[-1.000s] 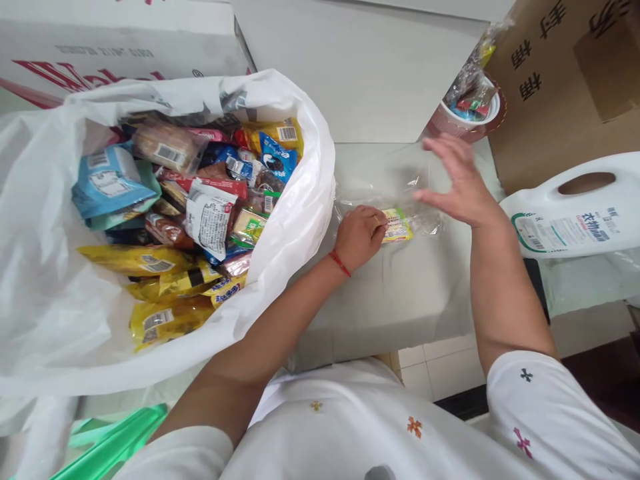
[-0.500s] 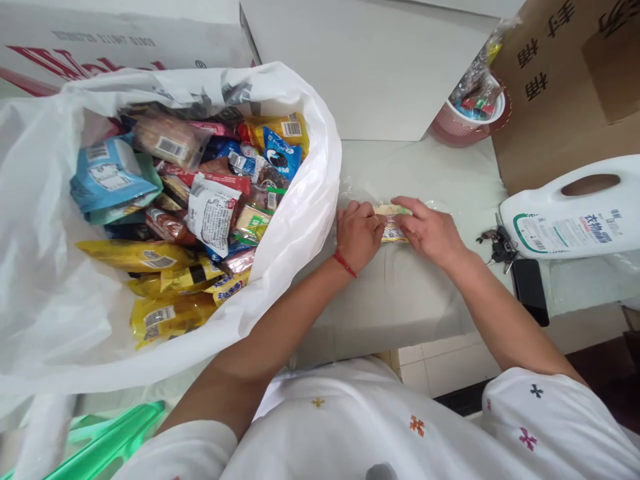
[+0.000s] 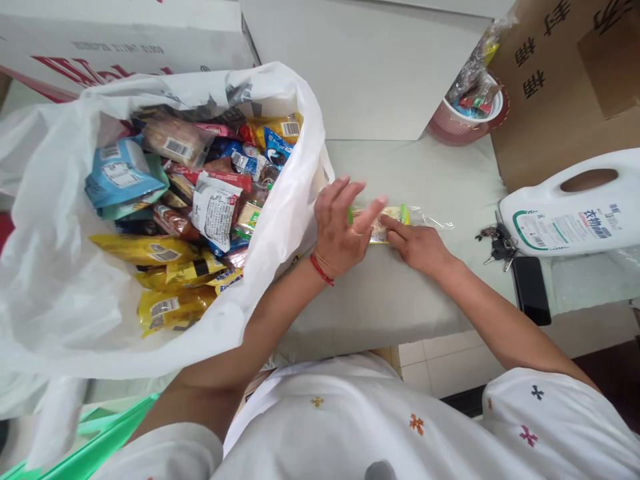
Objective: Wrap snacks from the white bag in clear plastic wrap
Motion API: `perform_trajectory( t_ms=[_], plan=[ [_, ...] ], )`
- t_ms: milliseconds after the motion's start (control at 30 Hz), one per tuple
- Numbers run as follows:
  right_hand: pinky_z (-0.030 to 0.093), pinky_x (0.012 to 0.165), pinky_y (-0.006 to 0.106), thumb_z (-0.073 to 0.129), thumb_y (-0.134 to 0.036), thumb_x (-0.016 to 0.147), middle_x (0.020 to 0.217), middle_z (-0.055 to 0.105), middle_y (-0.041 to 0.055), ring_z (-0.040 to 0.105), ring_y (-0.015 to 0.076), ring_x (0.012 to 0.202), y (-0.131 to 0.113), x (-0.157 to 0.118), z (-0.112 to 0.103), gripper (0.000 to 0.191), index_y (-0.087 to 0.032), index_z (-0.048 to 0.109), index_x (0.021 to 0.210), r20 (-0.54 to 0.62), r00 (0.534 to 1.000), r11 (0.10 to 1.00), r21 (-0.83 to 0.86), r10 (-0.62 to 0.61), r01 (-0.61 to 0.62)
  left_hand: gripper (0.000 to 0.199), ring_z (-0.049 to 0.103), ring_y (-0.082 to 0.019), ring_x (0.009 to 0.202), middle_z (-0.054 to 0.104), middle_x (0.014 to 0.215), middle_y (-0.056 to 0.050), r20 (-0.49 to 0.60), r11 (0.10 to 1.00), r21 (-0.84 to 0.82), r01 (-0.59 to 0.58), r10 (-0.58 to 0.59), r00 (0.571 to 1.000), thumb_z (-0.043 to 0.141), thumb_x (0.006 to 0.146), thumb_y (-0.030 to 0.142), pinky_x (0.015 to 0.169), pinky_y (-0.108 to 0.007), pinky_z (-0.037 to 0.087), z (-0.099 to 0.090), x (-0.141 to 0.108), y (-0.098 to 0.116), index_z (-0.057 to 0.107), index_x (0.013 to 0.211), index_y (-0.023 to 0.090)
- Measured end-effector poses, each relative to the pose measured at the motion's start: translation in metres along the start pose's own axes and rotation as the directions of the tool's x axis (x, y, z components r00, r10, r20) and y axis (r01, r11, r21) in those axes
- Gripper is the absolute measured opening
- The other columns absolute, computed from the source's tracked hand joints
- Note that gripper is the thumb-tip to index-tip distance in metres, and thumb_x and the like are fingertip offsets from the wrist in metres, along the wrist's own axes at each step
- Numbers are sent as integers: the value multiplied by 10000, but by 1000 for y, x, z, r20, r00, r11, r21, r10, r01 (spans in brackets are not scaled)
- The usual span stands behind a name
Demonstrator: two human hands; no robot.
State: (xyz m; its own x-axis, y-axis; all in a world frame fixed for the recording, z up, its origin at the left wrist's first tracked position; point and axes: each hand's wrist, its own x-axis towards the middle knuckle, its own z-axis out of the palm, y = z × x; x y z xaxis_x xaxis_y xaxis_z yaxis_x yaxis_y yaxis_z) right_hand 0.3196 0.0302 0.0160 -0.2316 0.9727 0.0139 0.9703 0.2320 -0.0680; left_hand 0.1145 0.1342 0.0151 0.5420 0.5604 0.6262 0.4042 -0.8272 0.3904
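Observation:
A small snack packet [image 3: 400, 214] with yellow and green edges lies flat on the pale table cover, clear plastic film [image 3: 433, 218] reaching out to its right. The fingertips of my right hand [image 3: 419, 245] rest on the packet, index finger stretched out and the others partly curled. My left hand [image 3: 341, 227], red cord at the wrist, is raised at the packet's left end with fingers spread and slightly blurred. It holds nothing and covers part of the packet. Close on its left stands a white plastic bag [image 3: 287, 230] full of wrapped snacks [image 3: 216, 208].
Behind stand a white box [image 3: 345, 73] and a printed carton [image 3: 125, 43]. To the right are a pink pot [image 3: 447, 127] with wrappers, a brown carton [image 3: 555, 127], a white detergent jug [image 3: 575, 207], keys [image 3: 500, 245] and a black phone [image 3: 531, 290]. A green bag [image 3: 115, 430] lies lower left.
My left hand has lifted off the packet, moved left and spread its fingers. My right hand stays at the packet, its fingers now lower. The snack bag's right rim has shifted a little left.

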Motion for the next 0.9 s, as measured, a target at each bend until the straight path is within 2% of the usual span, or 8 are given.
perform_trajectory(
  t_ms=[100,200,300,467,567,700,800,900],
  plan=[
    [434,545,335,415,-175,996,1475,635,-46,677,185,750,0,-1,0,389,-293,746,1163,8,1000,1000,11,1,-1,378,365,-285,1509,621,1366,-68,179,984,81,-157,140,974,390,1063,227,1257,-641,129,-13,20,-3,558,1391,313],
    [459,571,346,384,-143,990,1514,597,-59,688,184,775,3,-3,4,423,-284,750,1149,-11,1000,1000,28,8,-8,342,597,-275,1213,700,975,-72,343,969,113,-219,168,924,358,1072,203,1167,-590,317,-22,22,-16,683,1174,237],
    [491,588,346,383,-141,986,1495,609,-74,704,187,803,6,-6,10,440,-300,748,1173,-13,1000,998,57,28,-27,356,626,-253,973,665,843,-60,454,946,65,-316,254,854,370,1080,228,912,-464,472,-31,-1,-32,706,961,222],
    [515,619,336,355,-174,1039,1496,604,-72,727,175,870,7,-8,9,407,-284,740,1116,-17,1000,997,78,17,-15,445,628,-255,887,668,900,-70,615,959,5,-284,221,757,377,1015,96,792,-406,469,-37,-55,-44,632,1355,227],
    [513,614,328,373,-195,1047,1504,599,-32,732,180,894,4,-9,8,363,-260,729,1070,-25,1000,995,97,9,-7,466,625,-257,804,664,833,-83,602,961,74,-267,171,780,415,967,76,742,-400,472,-47,-70,-33,649,1360,170],
    [503,608,333,403,-243,1048,1511,601,12,722,187,827,2,-10,10,314,-260,717,1058,-26,1000,991,136,14,-10,355,613,-228,695,651,713,-48,369,975,22,-221,198,908,488,993,222,669,-382,457,-62,-56,9,711,1270,215],
    [523,648,351,445,-297,1034,1408,688,76,727,218,848,4,-10,13,290,-251,711,1139,-56,998,989,146,16,-7,415,682,-244,1067,747,1139,-99,280,976,-117,-186,212,936,452,1027,305,921,-414,496,-42,-25,36,640,1394,260],
    [566,725,390,474,-290,1009,1261,752,128,734,265,936,8,-15,12,317,-223,709,1210,-63,998,992,117,-30,37,469,488,-263,1452,558,1552,-78,347,992,-116,-54,91,934,338,1083,352,1211,-514,307,3,0,35,535,1507,312]
  ],
)
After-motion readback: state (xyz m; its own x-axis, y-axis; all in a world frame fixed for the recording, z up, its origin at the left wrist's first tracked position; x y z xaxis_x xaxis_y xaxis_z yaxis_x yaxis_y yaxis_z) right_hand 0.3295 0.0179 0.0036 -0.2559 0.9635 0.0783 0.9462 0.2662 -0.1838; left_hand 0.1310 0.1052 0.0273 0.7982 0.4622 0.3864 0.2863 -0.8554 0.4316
